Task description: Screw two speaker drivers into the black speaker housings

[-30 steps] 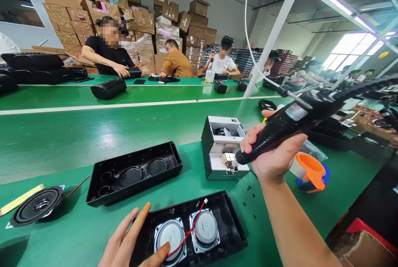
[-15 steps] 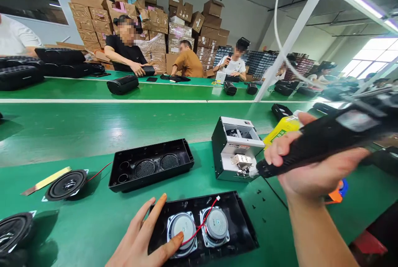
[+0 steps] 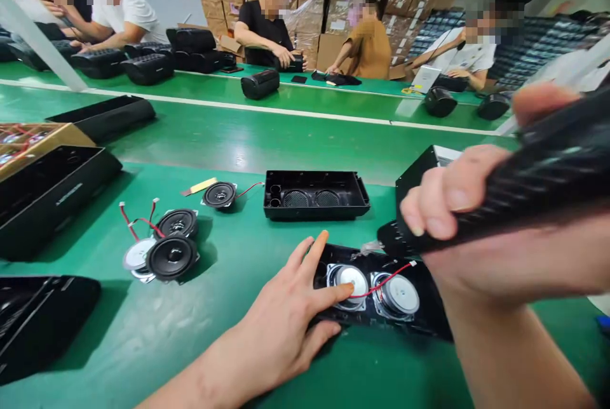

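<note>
My right hand is wrapped around a black electric screwdriver. The tool's clear tip points left, over the far edge of a black speaker panel. Two silver-backed speaker drivers, a left one and a right one, sit face down in the panel, with a red wire across them. With fingers spread, my left hand rests on the panel's left end, one fingertip touching the left driver. Whether the screwdriver tip touches a screw I cannot tell.
Behind the panel lies an open black speaker housing, a wired driver beside it. Several loose drivers lie left. A machine is partly hidden behind my right hand. Larger black housings stand far left. People work across the bench.
The view has swung left. The screwdriver has come in from the right, and its tip is now over the panel. My left hand stays on the panel, its fingers slightly shifted.
</note>
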The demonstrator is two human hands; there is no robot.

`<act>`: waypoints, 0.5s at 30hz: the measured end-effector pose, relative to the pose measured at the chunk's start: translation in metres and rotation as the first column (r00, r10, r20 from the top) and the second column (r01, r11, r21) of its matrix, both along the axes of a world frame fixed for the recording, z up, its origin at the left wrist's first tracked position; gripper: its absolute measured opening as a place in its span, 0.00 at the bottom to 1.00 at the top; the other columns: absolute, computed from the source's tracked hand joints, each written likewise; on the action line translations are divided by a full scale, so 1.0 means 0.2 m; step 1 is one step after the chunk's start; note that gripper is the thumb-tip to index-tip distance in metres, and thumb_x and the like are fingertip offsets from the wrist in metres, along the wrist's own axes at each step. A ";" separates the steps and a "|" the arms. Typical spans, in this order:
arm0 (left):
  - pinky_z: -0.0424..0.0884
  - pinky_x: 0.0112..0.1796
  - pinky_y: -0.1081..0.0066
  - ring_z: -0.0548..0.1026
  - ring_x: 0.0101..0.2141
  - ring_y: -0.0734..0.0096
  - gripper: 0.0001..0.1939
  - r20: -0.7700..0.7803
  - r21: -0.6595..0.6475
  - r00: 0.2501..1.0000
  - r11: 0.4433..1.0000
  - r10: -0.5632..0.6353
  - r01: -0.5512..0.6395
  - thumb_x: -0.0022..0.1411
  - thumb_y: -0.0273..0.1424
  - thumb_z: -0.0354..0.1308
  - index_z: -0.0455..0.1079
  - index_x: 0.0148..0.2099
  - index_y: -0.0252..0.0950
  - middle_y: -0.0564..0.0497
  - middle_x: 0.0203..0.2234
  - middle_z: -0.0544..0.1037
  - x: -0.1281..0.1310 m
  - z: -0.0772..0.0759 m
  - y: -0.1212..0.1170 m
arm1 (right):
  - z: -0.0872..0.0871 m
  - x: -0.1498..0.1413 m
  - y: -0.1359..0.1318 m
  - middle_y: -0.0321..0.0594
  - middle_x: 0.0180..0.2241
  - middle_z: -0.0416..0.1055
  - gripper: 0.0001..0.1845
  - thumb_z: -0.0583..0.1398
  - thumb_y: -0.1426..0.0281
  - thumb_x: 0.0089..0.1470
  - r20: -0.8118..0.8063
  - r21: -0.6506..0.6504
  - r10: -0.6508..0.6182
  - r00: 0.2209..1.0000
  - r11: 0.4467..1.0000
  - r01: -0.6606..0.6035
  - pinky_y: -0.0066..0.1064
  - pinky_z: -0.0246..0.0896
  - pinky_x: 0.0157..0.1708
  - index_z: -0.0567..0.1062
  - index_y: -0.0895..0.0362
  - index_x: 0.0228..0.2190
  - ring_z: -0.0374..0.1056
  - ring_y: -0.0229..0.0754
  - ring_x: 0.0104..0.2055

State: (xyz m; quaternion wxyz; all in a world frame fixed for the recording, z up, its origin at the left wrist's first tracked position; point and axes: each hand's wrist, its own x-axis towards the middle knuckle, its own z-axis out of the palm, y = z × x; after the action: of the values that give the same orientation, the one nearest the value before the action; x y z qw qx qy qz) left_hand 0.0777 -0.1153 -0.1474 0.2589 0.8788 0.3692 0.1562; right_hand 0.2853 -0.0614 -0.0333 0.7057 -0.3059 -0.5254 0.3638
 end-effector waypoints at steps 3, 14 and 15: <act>0.57 0.68 0.41 0.41 0.75 0.38 0.29 -0.021 -0.015 1.000 1.000 0.012 -0.012 0.69 0.31 0.64 0.66 0.68 0.53 0.41 0.77 0.36 0.01 0.02 0.01 | -0.10 -0.14 0.04 0.30 0.19 0.66 0.35 0.56 0.35 0.60 -0.067 0.054 0.089 0.994 0.995 -0.085 0.29 0.53 0.10 0.75 0.51 0.48 0.58 0.38 0.14; 0.57 0.68 0.38 0.49 0.73 0.33 0.28 -0.033 0.005 0.999 1.000 0.029 -0.028 0.67 0.37 0.66 0.69 0.67 0.53 0.38 0.76 0.45 0.02 0.06 0.04 | -0.28 -0.20 0.09 0.31 0.21 0.66 0.36 0.57 0.34 0.60 -0.067 0.004 0.146 0.987 0.989 -0.147 0.31 0.55 0.12 0.74 0.52 0.49 0.57 0.38 0.15; 0.57 0.67 0.37 0.50 0.73 0.32 0.28 -0.041 0.012 0.999 1.000 0.029 -0.029 0.67 0.37 0.66 0.69 0.67 0.54 0.38 0.76 0.46 0.02 0.06 0.04 | -0.28 -0.20 0.09 0.31 0.21 0.66 0.37 0.56 0.34 0.60 -0.064 0.007 0.150 0.987 0.989 -0.150 0.31 0.54 0.12 0.74 0.52 0.50 0.56 0.38 0.15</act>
State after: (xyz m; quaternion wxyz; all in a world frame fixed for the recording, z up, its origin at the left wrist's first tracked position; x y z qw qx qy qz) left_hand 0.0813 -0.1075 -0.1357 0.2441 0.8778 0.3863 0.1437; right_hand 0.2461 -0.0426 -0.0901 0.6934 -0.2528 -0.5242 0.4248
